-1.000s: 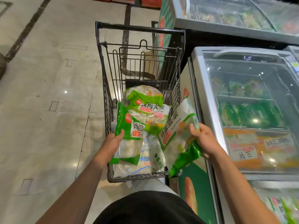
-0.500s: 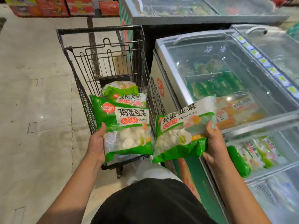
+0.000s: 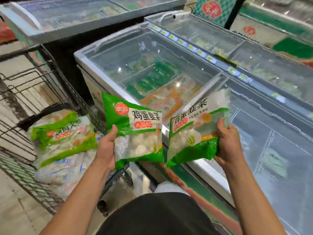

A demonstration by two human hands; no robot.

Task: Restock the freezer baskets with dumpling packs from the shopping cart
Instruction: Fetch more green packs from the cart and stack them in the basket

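Pale stone floor tiles (image 3: 16,216) are showing at the lower left, crossed by dark seams. Glass-lidded chest freezers (image 3: 67,16) are standing in rows across the far side, their lids catching overhead light. A green sign with a red emblem (image 3: 212,9) is rising behind them near the top right.

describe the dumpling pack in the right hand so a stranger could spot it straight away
Start at the glass-topped freezer. Over its near edge the right hand grips a green-and-clear dumpling pack. Unlike its twin in the left hand, it tilts up to the right.
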